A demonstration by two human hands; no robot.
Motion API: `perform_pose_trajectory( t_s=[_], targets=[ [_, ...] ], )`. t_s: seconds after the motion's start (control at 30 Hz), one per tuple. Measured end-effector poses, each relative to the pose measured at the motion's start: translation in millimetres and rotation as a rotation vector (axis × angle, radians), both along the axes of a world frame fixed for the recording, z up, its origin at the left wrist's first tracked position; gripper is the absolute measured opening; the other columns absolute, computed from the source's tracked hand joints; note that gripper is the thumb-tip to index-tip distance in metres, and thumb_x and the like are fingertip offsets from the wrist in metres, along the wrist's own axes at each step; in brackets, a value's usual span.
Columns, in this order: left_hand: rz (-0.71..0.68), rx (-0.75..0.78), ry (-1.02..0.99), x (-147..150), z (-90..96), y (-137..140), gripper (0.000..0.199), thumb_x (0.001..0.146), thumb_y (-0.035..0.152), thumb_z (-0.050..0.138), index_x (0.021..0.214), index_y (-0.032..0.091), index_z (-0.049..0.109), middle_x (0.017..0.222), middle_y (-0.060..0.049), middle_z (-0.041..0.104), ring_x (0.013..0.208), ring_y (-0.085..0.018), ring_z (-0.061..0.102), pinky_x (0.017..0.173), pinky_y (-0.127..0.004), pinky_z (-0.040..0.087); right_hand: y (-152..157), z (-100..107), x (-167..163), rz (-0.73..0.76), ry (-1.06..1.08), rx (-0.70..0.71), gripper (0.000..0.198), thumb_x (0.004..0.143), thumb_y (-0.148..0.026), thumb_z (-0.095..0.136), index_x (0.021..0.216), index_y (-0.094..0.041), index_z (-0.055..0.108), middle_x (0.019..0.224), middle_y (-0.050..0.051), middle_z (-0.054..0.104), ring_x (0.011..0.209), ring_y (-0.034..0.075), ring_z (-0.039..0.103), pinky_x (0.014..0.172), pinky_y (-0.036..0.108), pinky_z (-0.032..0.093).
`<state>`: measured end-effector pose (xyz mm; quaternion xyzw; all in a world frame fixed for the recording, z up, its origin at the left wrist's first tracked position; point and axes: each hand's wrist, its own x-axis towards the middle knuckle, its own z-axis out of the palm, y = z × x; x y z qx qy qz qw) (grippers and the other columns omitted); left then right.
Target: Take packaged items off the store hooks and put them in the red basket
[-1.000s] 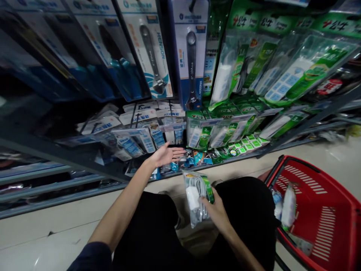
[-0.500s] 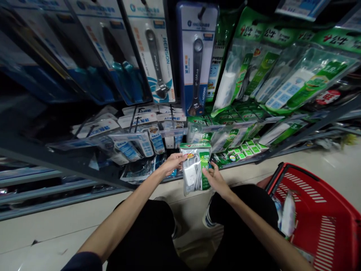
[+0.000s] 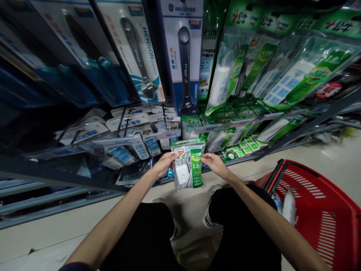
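Between my hands is a packaged extension cord (image 3: 187, 165), in a clear bag with a green label and a green top; a white socket block and pale cable show through. My left hand (image 3: 165, 164) pinches the bag's left edge near the top. At the right edge, my right hand (image 3: 216, 165) grips it at about the same height, fingers closed on the plastic. The bag hangs upright, its front turned toward me, in front of the lower rack. Behind it hang more green packs (image 3: 229, 135) of the same brand.
Boxed adjustable wrenches (image 3: 184, 67) and pliers (image 3: 93, 67) hang above. White-topped packs (image 3: 126, 124) hang from hooks at left. Green and white small packs (image 3: 245, 148) lie low on the shelf. A red shopping basket (image 3: 307, 210) with goods inside stands on the floor to my right.
The packaged cord has shifted slightly left and is turned more squarely to me. My right hand has moved up along its right edge. The view has also shifted a little.
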<state>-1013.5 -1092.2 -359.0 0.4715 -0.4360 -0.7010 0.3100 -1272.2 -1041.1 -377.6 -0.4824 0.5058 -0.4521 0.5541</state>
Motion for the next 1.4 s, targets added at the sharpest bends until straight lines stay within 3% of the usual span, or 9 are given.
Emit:
perform_pose_trajectory(
  t_s=[0.2, 0.33, 0.47, 0.6, 0.7, 0.83, 1.03, 1.27, 1.4],
  targets=[
    [0.021, -0.002, -0.019, -2.4, 0.5, 0.8, 0.057, 0.058, 0.06, 0.088, 0.087, 0.014, 0.071, 0.068, 0.0, 0.064, 0.052, -0.008, 0.046, 0.051, -0.021, 0.033, 6.4, -13.3, 2.8, -0.125, 0.194, -0.184, 0.026, 0.087, -0.047, 0.063, 0.09, -0.021, 0.066, 0.076, 0.003, 0.068, 0.068, 0.019, 0.067, 0.067, 0.033, 0.057],
    [0.006, -0.023, -0.052, 1.6, 1.1, -1.4, 0.064, 0.057, 0.066, 0.086, 0.092, 0.013, 0.072, 0.07, -0.002, 0.067, 0.053, -0.009, 0.05, 0.051, -0.02, 0.036, 5.3, -13.0, 1.2, -0.182, 0.109, -0.203, 0.034, 0.091, -0.054, 0.06, 0.097, -0.021, 0.065, 0.074, 0.002, 0.064, 0.067, 0.018, 0.065, 0.062, 0.032, 0.058],
    [-0.055, -0.062, -0.049, 0.7, 4.4, 4.5, 0.062, 0.061, 0.061, 0.086, 0.097, 0.011, 0.075, 0.078, -0.007, 0.073, 0.063, -0.013, 0.058, 0.059, -0.021, 0.042, 0.9, -13.1, 4.2, -0.278, -0.026, -0.13, 0.046, 0.084, -0.06, 0.067, 0.108, -0.021, 0.063, 0.096, 0.006, 0.07, 0.087, 0.021, 0.068, 0.065, 0.03, 0.058],
    [-0.128, -0.093, -0.018, -11.2, 7.4, 15.3, 0.057, 0.067, 0.058, 0.083, 0.1, 0.011, 0.076, 0.085, -0.009, 0.075, 0.069, -0.015, 0.062, 0.064, -0.023, 0.047, 2.5, -7.8, 3.1, -0.237, -0.041, -0.174, 0.037, 0.084, -0.055, 0.069, 0.095, -0.019, 0.068, 0.09, 0.003, 0.071, 0.084, 0.019, 0.066, 0.074, 0.03, 0.054],
    [-0.146, -0.148, -0.039, -28.3, 8.6, 18.3, 0.056, 0.071, 0.06, 0.079, 0.099, 0.011, 0.076, 0.084, -0.009, 0.075, 0.066, -0.015, 0.061, 0.062, -0.024, 0.046, 6.3, -0.9, -5.0, -0.329, 0.018, -0.229, 0.032, 0.087, -0.051, 0.067, 0.087, -0.019, 0.069, 0.081, 0.001, 0.069, 0.077, 0.018, 0.062, 0.073, 0.029, 0.05],
    [-0.113, -0.323, -0.091, -62.1, 9.1, 15.4, 0.054, 0.075, 0.06, 0.075, 0.099, 0.012, 0.073, 0.084, -0.007, 0.073, 0.067, -0.016, 0.061, 0.059, -0.024, 0.046, 7.6, 5.7, -21.3, -0.455, -0.047, -0.217, 0.027, 0.08, -0.044, 0.071, 0.09, -0.02, 0.067, 0.086, 0.002, 0.07, 0.087, 0.02, 0.064, 0.083, 0.031, 0.049],
    [-0.098, -0.511, -0.157, -110.8, 7.5, 12.0, 0.048, 0.083, 0.06, 0.065, 0.077, 0.012, 0.068, 0.06, 0.0, 0.058, 0.054, -0.013, 0.048, 0.051, -0.023, 0.037, 3.3, 16.0, -47.2, -0.561, -0.137, -0.246, 0.036, 0.076, -0.047, 0.075, 0.099, -0.021, 0.065, 0.096, 0.003, 0.072, 0.095, 0.021, 0.065, 0.092, 0.033, 0.048],
    [0.057, -0.525, -0.06, -154.9, -3.0, 8.1, 0.041, 0.083, 0.054, 0.066, 0.071, 0.015, 0.064, 0.06, 0.001, 0.056, 0.059, -0.014, 0.051, 0.054, -0.023, 0.039, -29.8, 11.9, -89.4, -0.696, -0.147, -0.217, 0.042, 0.064, -0.052, 0.079, 0.086, -0.021, 0.061, 0.079, -0.001, 0.067, 0.08, 0.019, 0.062, 0.08, 0.031, 0.049],
    [0.101, -0.505, 0.014, -182.9, -7.0, 0.2, 0.04, 0.085, 0.051, 0.065, 0.066, 0.018, 0.055, 0.059, 0.002, 0.052, 0.061, -0.014, 0.051, 0.056, -0.022, 0.039, -42.9, 7.2, -114.0, -0.766, -0.141, -0.262, 0.043, 0.064, -0.053, 0.076, 0.088, -0.023, 0.059, 0.082, -0.002, 0.067, 0.082, 0.019, 0.062, 0.081, 0.031, 0.05]
  ],
)
